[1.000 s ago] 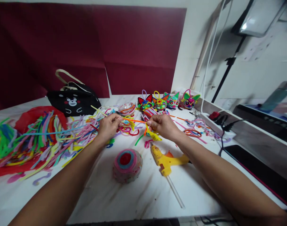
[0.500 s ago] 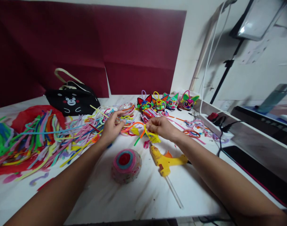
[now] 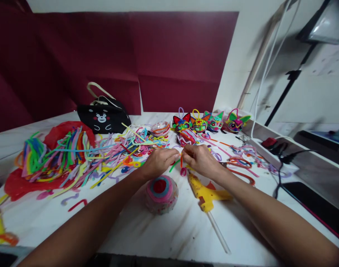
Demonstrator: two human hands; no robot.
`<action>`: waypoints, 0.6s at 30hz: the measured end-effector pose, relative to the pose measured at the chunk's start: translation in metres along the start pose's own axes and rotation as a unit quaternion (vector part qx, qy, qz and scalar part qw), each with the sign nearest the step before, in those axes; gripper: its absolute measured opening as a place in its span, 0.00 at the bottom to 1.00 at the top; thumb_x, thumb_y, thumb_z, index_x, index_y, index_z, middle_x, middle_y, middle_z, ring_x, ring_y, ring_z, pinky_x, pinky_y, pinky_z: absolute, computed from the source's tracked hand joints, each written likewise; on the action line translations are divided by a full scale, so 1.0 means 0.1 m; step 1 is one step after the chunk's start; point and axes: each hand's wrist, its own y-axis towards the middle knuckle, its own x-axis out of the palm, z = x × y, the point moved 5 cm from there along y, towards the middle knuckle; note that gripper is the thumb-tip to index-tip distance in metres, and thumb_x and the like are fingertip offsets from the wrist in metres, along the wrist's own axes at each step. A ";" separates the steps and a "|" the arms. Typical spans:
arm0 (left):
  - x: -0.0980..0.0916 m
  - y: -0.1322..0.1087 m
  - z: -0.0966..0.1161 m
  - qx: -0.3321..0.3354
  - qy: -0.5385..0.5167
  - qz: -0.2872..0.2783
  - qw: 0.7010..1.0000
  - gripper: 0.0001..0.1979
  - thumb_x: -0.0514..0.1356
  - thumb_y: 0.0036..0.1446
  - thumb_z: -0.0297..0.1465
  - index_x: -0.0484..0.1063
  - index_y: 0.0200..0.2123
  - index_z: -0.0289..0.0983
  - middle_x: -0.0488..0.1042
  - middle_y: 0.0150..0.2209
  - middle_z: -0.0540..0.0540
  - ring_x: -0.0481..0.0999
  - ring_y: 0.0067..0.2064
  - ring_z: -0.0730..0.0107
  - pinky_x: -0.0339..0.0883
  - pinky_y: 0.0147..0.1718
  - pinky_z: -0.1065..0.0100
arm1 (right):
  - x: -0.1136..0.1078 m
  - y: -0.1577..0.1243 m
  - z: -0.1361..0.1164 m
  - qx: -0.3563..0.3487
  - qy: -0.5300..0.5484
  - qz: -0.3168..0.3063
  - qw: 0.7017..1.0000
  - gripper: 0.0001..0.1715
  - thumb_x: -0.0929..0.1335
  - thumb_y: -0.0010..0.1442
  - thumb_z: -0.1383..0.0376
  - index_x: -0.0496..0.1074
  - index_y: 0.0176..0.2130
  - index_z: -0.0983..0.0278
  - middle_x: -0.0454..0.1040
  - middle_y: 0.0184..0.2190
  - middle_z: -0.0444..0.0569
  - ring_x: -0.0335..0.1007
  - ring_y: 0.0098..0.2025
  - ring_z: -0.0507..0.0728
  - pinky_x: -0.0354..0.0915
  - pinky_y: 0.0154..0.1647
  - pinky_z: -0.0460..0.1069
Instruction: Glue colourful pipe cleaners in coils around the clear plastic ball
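Observation:
My left hand (image 3: 158,162) and my right hand (image 3: 200,160) meet at the middle of the white table (image 3: 169,230), fingers pinched on a short orange pipe cleaner (image 3: 181,161) that stands upright between them. Just in front of my hands sits a round dome wound from pink, blue and red pipe cleaners (image 3: 161,193). A yellow glue gun (image 3: 204,193) with a clear glue stick lies to the right of the dome, under my right wrist.
A big heap of coloured pipe cleaners (image 3: 75,155) on a red bag covers the left. A black bear bag (image 3: 102,118) stands at the back. Several pipe-cleaner cat faces (image 3: 211,123) line the rear. Cables and a power strip (image 3: 277,155) run along the right edge.
My hands have come together from apart. The orange pipe cleaner, stretched level between them before, is now bent short and upright. The view has shifted left.

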 end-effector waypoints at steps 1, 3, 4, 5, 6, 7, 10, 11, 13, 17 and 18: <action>0.00 0.00 0.02 0.014 0.005 -0.003 1.000 0.18 0.51 0.72 0.36 0.76 0.34 0.39 0.81 0.31 0.47 0.81 0.34 0.67 0.71 0.35 0.70 | 0.00 0.00 -0.01 0.002 -0.006 0.006 1.000 0.11 0.65 0.59 0.71 0.71 0.26 0.63 0.67 0.19 0.42 0.54 0.21 0.51 0.49 0.27 0.47; 0.00 0.00 0.06 0.041 0.014 -0.006 0.999 0.19 0.49 0.74 0.36 0.76 0.34 0.39 0.81 0.32 0.46 0.81 0.34 0.66 0.71 0.35 0.70 | -0.01 -0.01 -0.02 0.006 -0.013 0.016 1.000 0.11 0.65 0.59 0.71 0.70 0.25 0.62 0.67 0.19 0.42 0.55 0.21 0.51 0.49 0.27 0.47; -0.01 0.00 0.07 0.048 0.019 -0.004 0.999 0.19 0.49 0.74 0.36 0.76 0.34 0.39 0.81 0.31 0.45 0.81 0.34 0.66 0.71 0.35 0.69 | -0.02 -0.01 -0.03 0.008 -0.016 0.021 1.000 0.11 0.65 0.58 0.71 0.70 0.25 0.62 0.67 0.18 0.42 0.55 0.21 0.51 0.50 0.27 0.47; -0.01 0.00 0.08 0.054 0.025 0.000 0.998 0.20 0.48 0.74 0.36 0.76 0.34 0.39 0.80 0.30 0.46 0.81 0.33 0.66 0.71 0.34 0.69 | -0.02 -0.01 -0.03 0.011 -0.017 0.026 0.999 0.11 0.65 0.58 0.71 0.70 0.25 0.62 0.67 0.18 0.42 0.55 0.21 0.51 0.50 0.27 0.47; -0.01 0.00 0.09 0.060 0.030 0.004 0.998 0.20 0.48 0.74 0.36 0.75 0.34 0.39 0.80 0.29 0.46 0.80 0.32 0.67 0.70 0.33 0.69 | -0.03 -0.01 -0.03 0.014 -0.018 0.032 0.999 0.11 0.65 0.58 0.71 0.70 0.25 0.62 0.67 0.18 0.42 0.56 0.21 0.51 0.51 0.27 0.47; -0.02 0.00 0.10 0.066 0.034 0.007 0.997 0.21 0.48 0.75 0.36 0.75 0.33 0.39 0.79 0.28 0.46 0.79 0.31 0.67 0.70 0.32 0.69 | -0.04 -0.01 -0.03 0.018 -0.018 0.038 0.999 0.10 0.65 0.58 0.71 0.70 0.25 0.62 0.67 0.19 0.42 0.57 0.21 0.51 0.51 0.27 0.47; -0.04 0.00 0.16 0.086 0.043 0.018 0.995 0.22 0.48 0.75 0.35 0.73 0.30 0.39 0.76 0.25 0.47 0.77 0.28 0.68 0.67 0.29 0.69 | -0.08 -0.01 0.01 0.035 -0.019 0.062 0.997 0.11 0.65 0.57 0.70 0.69 0.24 0.62 0.68 0.18 0.43 0.57 0.21 0.52 0.52 0.26 0.47; -0.05 0.00 0.17 0.092 0.043 0.023 0.995 0.22 0.48 0.75 0.35 0.73 0.29 0.39 0.76 0.25 0.47 0.76 0.27 0.68 0.67 0.29 0.69 | -0.09 0.00 0.02 0.041 -0.018 0.070 0.997 0.11 0.65 0.57 0.70 0.69 0.24 0.62 0.68 0.18 0.43 0.58 0.21 0.52 0.52 0.26 0.47; -0.08 0.00 0.19 0.097 0.042 0.034 0.994 0.23 0.47 0.75 0.35 0.73 0.29 0.39 0.77 0.25 0.47 0.77 0.28 0.68 0.67 0.29 0.69 | -0.12 0.00 0.05 0.050 -0.014 0.083 0.995 0.10 0.65 0.57 0.69 0.69 0.24 0.62 0.69 0.19 0.44 0.60 0.22 0.52 0.52 0.27 0.47; -0.11 0.01 0.20 0.091 0.031 0.045 0.994 0.23 0.47 0.75 0.37 0.73 0.29 0.39 0.77 0.25 0.46 0.78 0.28 0.67 0.68 0.30 0.69 | -0.10 0.01 0.05 0.063 -0.005 0.097 0.993 0.09 0.66 0.57 0.67 0.70 0.25 0.62 0.71 0.20 0.44 0.62 0.22 0.52 0.53 0.27 0.47; -0.11 0.01 0.19 0.087 0.026 0.045 0.995 0.23 0.48 0.74 0.37 0.73 0.29 0.39 0.77 0.25 0.46 0.78 0.28 0.68 0.68 0.29 0.69 | -0.09 0.00 0.05 0.067 -0.003 0.101 0.993 0.09 0.66 0.56 0.67 0.71 0.25 0.62 0.71 0.19 0.44 0.62 0.22 0.52 0.53 0.27 0.48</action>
